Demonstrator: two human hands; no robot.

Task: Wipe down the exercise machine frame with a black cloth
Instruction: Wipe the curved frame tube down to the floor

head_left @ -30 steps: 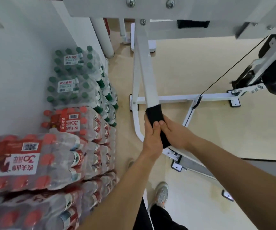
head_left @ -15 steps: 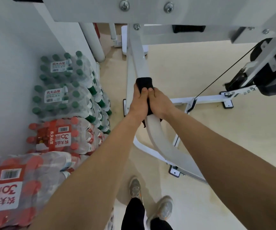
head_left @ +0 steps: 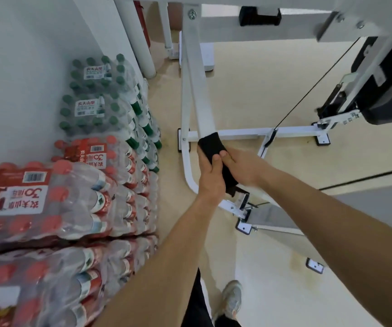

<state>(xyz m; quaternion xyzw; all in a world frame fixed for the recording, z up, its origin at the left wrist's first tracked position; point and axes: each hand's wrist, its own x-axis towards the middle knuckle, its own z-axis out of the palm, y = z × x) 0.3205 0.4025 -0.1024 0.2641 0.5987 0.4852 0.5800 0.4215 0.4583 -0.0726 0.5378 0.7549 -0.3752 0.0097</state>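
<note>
Both hands, the left hand (head_left: 210, 178) and the right hand (head_left: 241, 166), are curled tight around the black cloth (head_left: 210, 142), which is wrapped on the slanted bar (head_left: 196, 90) of the white frame (head_left: 237, 132), near its lower end just above the bend. I think the loose tail of the cloth under the hands can catch on the bracket (head_left: 244, 202) below, and the hands can hit it if they slide too far down.

Black cloth (head_left: 210, 143) wrapped round slanted white frame tube (head_left: 196, 86).
</note>
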